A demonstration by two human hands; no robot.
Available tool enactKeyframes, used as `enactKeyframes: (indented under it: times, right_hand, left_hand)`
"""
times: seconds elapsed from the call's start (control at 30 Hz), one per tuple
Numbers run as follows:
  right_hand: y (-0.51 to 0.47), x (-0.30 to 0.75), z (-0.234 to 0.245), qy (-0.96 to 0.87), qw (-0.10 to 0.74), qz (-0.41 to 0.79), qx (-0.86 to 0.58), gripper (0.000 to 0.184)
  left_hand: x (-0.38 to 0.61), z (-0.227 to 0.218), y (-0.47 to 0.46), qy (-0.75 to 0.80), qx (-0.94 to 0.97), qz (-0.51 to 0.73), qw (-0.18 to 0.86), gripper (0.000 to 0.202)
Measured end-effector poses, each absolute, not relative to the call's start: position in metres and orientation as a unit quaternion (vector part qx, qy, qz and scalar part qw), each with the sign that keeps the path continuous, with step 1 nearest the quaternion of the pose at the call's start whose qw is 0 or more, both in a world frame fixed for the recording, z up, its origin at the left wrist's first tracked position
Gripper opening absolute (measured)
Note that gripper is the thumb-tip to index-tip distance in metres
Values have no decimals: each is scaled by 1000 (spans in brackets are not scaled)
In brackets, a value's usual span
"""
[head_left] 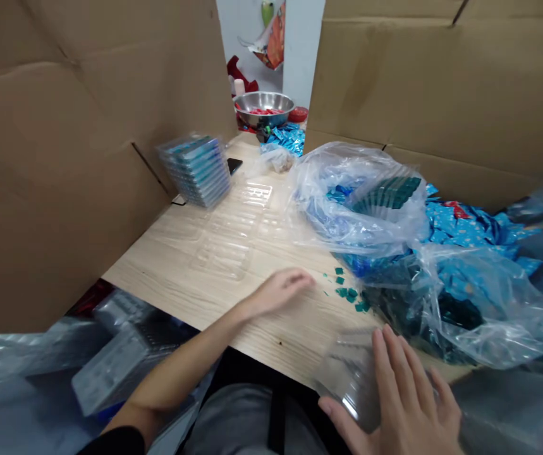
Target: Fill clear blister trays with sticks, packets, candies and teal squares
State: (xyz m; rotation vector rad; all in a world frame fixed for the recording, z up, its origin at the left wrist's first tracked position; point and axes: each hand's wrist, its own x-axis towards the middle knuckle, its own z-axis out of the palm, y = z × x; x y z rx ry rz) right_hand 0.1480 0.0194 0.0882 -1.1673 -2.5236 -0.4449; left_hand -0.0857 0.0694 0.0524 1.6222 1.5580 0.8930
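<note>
My left hand (286, 292) hovers over the wooden table, blurred by motion, its fingers stretched out and nothing visible in them. To its right lie small green squares (349, 294), loose on the tabletop. Clear plastic trays (353, 366), apparently stacked, sit at the table's near edge. My right hand (411, 395) lies over their right side with fingers outstretched and thumb apart; how firmly it touches them is hidden. Beyond my left hand, flat clear moulded trays (224, 253) rest on the table.
A stack of filled trays (195, 170) stands at the left by a cardboard panel (86, 126). Open plastic bags (361, 221) and blue packets (470, 227) crowd the right side. A steel bowl (264, 117) with red pieces and a phone (234, 165) are farther back.
</note>
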Motion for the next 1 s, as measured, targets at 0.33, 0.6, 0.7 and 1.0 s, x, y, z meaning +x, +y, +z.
enactKeyframes:
  times: [0.33, 0.6, 0.7, 1.0]
  right_hand:
    - [16, 154, 89, -887, 157, -143, -409, 88]
    - [17, 146, 91, -889, 162, -118, -413, 85]
    - [17, 151, 91, -887, 170, -117, -413, 84]
    - [14, 146, 90, -880, 189, -112, -421, 81]
  left_hand:
    - [-20, 84, 18, 385, 412, 423, 709, 14]
    - [-33, 87, 4, 546, 431, 432, 574, 20]
    - [-70, 66, 7, 629, 427, 458, 461, 23]
    - [-134, 5, 23, 777, 457, 409, 140, 20]
